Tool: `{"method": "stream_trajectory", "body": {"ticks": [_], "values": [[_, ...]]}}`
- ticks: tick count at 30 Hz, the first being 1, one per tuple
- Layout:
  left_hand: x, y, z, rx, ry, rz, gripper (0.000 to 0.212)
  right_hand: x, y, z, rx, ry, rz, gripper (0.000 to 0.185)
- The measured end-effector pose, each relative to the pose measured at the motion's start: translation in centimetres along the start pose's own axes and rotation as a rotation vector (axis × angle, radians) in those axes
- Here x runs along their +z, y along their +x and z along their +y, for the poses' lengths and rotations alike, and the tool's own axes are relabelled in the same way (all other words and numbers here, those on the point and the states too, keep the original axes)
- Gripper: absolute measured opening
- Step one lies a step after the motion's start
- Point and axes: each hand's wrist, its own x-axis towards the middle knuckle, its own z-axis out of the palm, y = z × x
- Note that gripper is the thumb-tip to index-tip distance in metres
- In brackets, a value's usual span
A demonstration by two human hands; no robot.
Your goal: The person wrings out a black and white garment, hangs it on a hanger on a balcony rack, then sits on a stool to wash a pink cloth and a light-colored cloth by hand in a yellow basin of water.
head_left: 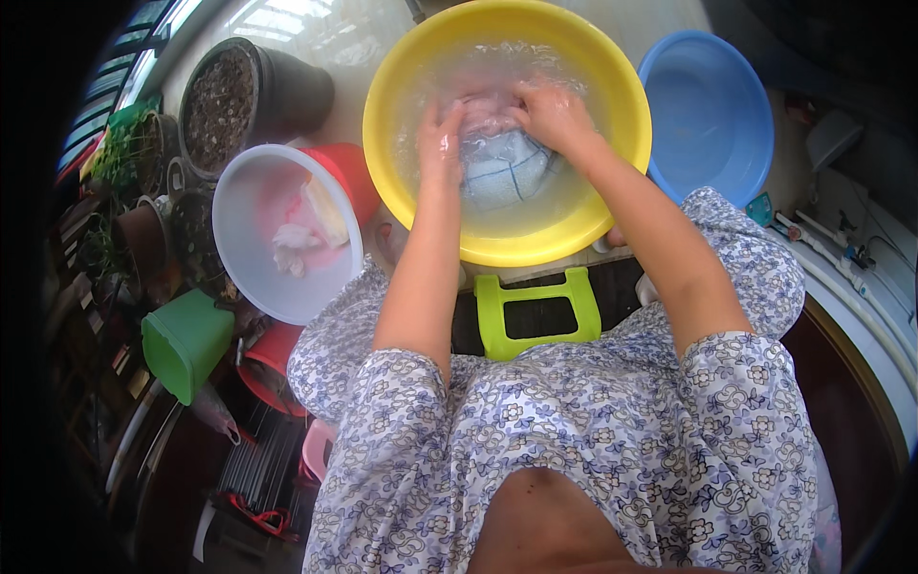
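Observation:
A large yellow plastic basin (541, 251) of cloudy water stands on the floor in front of me. In it lies a wet light-blue cloth with dark lines (505, 168), with pinkish fabric (491, 115) bunched at its far side. My left hand (441, 143) rests in the water at the left edge of the cloths, its fingers on the pink fabric. From the right, my right hand (556, 111) grips the same fabric, its fingertips partly hidden by folds and water.
At right stands a blue basin (706, 122). A white-rimmed bucket (287, 294) holding pale cloths is at left, near a soil-filled black pot (251, 107) and a green container (183, 344). A lime-green plastic stool (541, 337) is between my legs; pipes (825, 244) run at right.

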Motion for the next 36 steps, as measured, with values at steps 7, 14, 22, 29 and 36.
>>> {"method": "stream_trajectory", "body": {"ticks": [7,14,22,29,36], "values": [[1.3,0.2,2.4,-0.267,-0.781,-0.152,0.05,-3.8,-0.5,-4.9,-0.056,0.469,0.153,0.029],[3.1,-1.5,3.6,-0.275,-0.836,-0.234,0.03,-5.5,-7.3,-13.9,-0.249,0.421,0.298,0.032],[4.5,-4.8,4.8,-0.198,-0.931,-0.44,0.02,-3.7,-5.0,-12.1,-0.191,0.241,0.535,0.035],[6.6,-5.0,5.8,-0.357,-0.567,0.116,0.025,-2.9,-1.6,-7.9,0.162,0.49,0.367,0.028],[3.2,-1.2,6.2,0.076,-0.088,-0.128,0.035,-3.2,2.6,0.3,0.22,0.353,0.111,0.038]]}}
